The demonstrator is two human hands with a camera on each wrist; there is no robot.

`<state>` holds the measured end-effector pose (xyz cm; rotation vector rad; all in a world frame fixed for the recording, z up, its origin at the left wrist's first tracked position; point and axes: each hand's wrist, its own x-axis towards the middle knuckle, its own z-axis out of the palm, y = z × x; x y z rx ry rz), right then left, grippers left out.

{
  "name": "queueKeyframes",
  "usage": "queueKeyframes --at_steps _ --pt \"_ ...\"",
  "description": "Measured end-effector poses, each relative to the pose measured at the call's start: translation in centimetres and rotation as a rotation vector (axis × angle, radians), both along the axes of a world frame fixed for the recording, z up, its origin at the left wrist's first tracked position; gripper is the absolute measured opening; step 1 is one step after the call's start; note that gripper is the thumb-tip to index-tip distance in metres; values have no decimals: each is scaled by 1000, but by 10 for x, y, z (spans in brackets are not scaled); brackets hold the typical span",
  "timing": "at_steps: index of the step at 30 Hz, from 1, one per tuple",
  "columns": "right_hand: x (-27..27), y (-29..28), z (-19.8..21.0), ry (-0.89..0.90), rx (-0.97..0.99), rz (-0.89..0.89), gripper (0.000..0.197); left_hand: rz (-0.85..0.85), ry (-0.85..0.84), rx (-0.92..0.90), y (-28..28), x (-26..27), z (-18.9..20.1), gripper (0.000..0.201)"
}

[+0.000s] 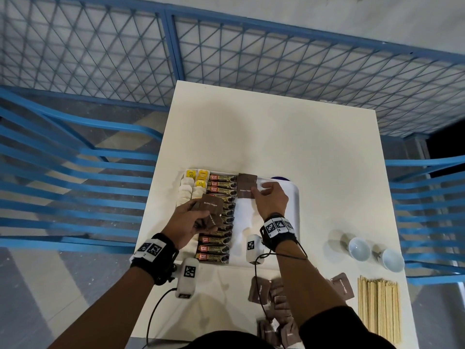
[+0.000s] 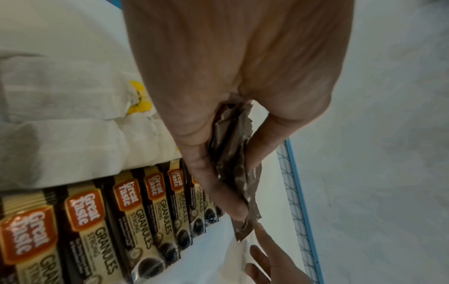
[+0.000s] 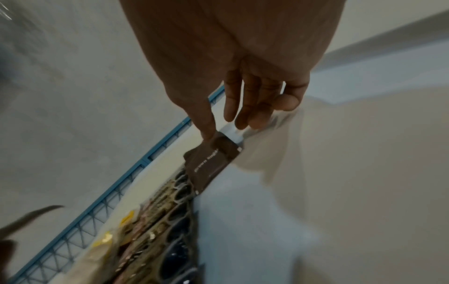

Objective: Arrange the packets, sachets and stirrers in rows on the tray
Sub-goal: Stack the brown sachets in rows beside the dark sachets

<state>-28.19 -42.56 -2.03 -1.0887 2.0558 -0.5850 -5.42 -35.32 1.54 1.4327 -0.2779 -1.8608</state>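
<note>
Nearest the person, loose brown sugar sachets [image 1: 274, 308] lie scattered on the table [image 1: 264, 137], with a neat block of wooden stirrers [image 1: 378, 308] to their right, none of them on the tray yet. Two white cups [image 1: 375, 254] stand just beyond the stirrers, off to the side.

Moving up, the left hand [image 1: 191, 222] hovers over the coffee row, its fingers curled round a thick wad of brown sachets [image 2: 230, 153]. The risk sits here: the wad looks crumpled and fanned out, so a loosened thumb could spill sachets onto the coffee granule packets [image 1: 217, 222] beneath and knock that tidy column askew.

Then the tray [image 1: 293, 195], lined with white. Tea bags [image 1: 191, 190] fill its left side, coffee packets run in a column beside them, and the right half is bare lining.

Furthest out, the right hand [image 1: 273, 200] works at the tray's far end. Its thumb presses the edge of a brown sugar sachet [image 1: 247, 186] lying just beside the top coffee packets, the other fingers slightly spread and relaxed above the lining. A second sachet appears to lie under it. The likely slip: the sachet sticks to the thumb as it lifts, or skids on the lining, and the new row starts crooked or overlaps the coffee.
</note>
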Motion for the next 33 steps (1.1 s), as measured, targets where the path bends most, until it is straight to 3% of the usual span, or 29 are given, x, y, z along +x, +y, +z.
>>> queueKeyframes --at_steps 3,7,9,12,15,18,21,33 --pt "8 10 8 -56 -94 50 21 17 25 -18 1 0 4 34" --pt "31 26 21 -249 -40 405 24 28 14 -26 2 -6 7 31" --pt "40 30 24 -311 -32 474 21 12 -7 -40 2 -8 6 28" --pt "43 32 25 -336 -72 434 17 -6 -31 -53 4 -10 7 20" --pt "41 31 29 -353 -89 415 15 3 -155 -68 4 -12 6 32" --pt "43 32 33 -387 -102 436 13 -12 -376 -167 2 -10 1 19" --pt "48 32 34 -411 -130 361 12 -58 -468 -259 2 -9 -1 8" --pt "50 35 38 -434 -147 137 7 0 -438 -250 -2 -15 -1 14"
